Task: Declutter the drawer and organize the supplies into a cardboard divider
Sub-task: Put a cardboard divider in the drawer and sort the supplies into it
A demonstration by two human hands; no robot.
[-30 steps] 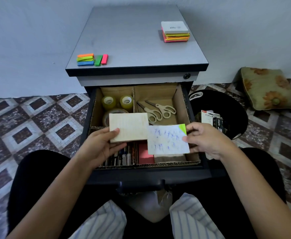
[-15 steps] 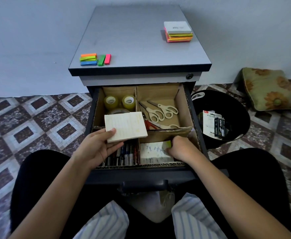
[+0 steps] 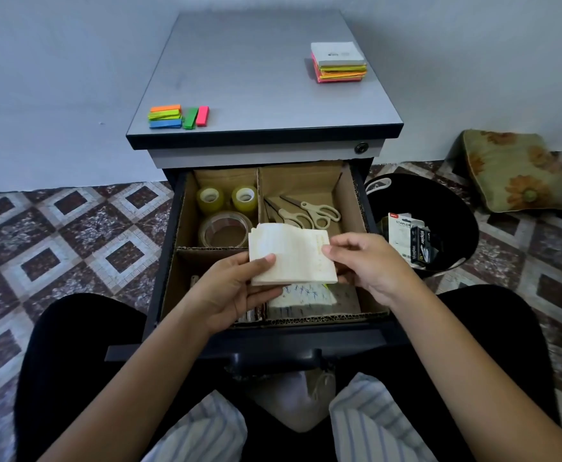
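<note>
The open drawer [image 3: 306, 338] holds a cardboard divider [image 3: 351, 201] with four compartments. My left hand [image 3: 229, 295] grips a cream pad of note paper [image 3: 292, 255] by its left edge, above the front compartments. My right hand [image 3: 369, 265] pinches the pad's right edge. Under the pad, a written note [image 3: 306, 295] lies in the front right compartment. Tape rolls [image 3: 226, 211] fill the back left compartment and scissors [image 3: 306, 211] lie in the back right one. Pens [image 3: 254, 315] in the front left compartment are mostly hidden by my left hand.
On the cabinet top [image 3: 256, 78] lie coloured flag strips [image 3: 178, 116] at the front left and a stack of sticky notes [image 3: 337, 61] at the back right. A black bin [image 3: 446, 211] with stapler boxes [image 3: 409, 238] stands right of the drawer. A cushion [image 3: 519, 171] lies beyond it.
My right hand left the written note in the front right compartment and rose to pinch the pad's right edge. The pad shifted right, over the drawer's middle.
</note>
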